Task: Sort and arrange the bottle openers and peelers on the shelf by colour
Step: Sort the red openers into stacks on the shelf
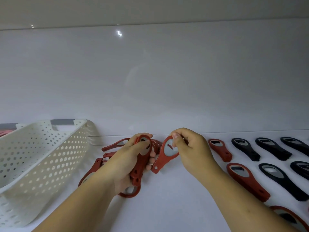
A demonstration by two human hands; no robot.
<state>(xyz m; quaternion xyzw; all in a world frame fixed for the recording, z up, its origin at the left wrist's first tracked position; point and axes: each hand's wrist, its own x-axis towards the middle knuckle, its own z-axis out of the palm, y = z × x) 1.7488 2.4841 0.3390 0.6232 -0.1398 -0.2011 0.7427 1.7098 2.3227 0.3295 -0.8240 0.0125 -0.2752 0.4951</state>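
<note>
Head view: left hand (128,163) grips a fanned stack of red openers (140,162), fingers curled round it; right hand (192,148) pinches a single red opener (164,154) by its head, just above the shelf (167,206). Risk: stack looks loose & could slip, scattering into the unsorted red pile (115,144) near the basket (41,156). Openers are flat, teardrop-headed, w/ red rims round grey metal plates and a hole at the handle end. Sorted red row (247,181) & black row (245,149) lie to the right.
</note>
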